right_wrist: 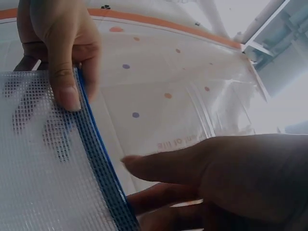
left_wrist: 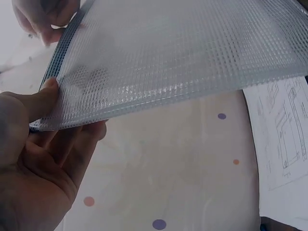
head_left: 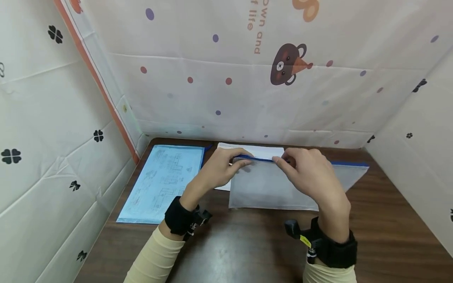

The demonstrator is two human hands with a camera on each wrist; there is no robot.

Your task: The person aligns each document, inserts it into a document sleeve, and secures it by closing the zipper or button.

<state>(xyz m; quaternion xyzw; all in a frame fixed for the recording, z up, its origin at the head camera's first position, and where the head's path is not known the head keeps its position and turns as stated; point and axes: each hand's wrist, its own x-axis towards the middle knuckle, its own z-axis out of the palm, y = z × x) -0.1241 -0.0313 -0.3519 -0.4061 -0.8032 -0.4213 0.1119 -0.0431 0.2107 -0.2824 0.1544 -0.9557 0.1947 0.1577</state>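
A translucent mesh zip pouch with a blue zip edge is held raised above the table. My left hand pinches its corner at the zip, thumb on one face and fingers behind the mesh. Farther along the same edge is my right hand. In the right wrist view, the right thumb stands apart from the edge while a finger touches the blue zip. Behind the pouch lie white paper sheets, partly covered by it.
At the left of the brown wooden table lies a blue-tinted mesh pouch with line drawings showing through. White printed sheeting walls the back and both sides.
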